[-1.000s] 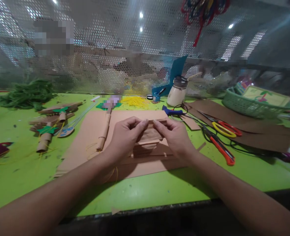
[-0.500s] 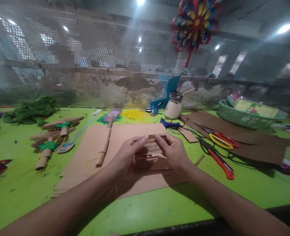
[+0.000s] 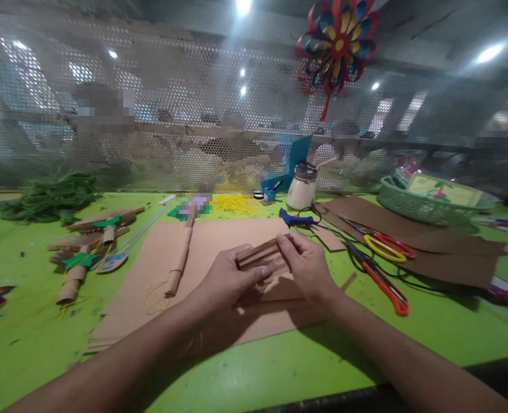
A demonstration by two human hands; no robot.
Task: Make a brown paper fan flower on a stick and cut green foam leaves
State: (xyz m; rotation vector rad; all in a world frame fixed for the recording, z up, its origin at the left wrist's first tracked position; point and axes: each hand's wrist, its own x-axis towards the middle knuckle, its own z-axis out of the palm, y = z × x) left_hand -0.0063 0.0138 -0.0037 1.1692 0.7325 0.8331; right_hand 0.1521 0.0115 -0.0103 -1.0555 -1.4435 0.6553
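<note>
Between my hands is a small piece of brown folded paper (image 3: 260, 252) with ridges across it, tilted up at its right end. My left hand (image 3: 234, 272) grips its left end, thumb lying across the near face. With thumb and fingertips, my right hand (image 3: 303, 258) pinches the upper right corner. Below them lies a stack of brown paper sheets (image 3: 142, 275); my hands hide part of it. On the stack, left of my hands, rests a rolled brown paper figure (image 3: 180, 261) with yellow string and a green and lilac top.
Right of the stack are a blue glue gun (image 3: 299, 219), a red-handled cutter (image 3: 385, 287), scissors (image 3: 385, 248) and dark brown paper (image 3: 456, 258). Behind stand a white jar (image 3: 302, 189) and a green basket (image 3: 430, 207). Paper figures (image 3: 79, 264) and green strips (image 3: 51, 198) lie left.
The folded paper has tilted, its right end now higher. My left thumb has slid down from the top edge onto the near face. My right hand still pinches the right corner.
</note>
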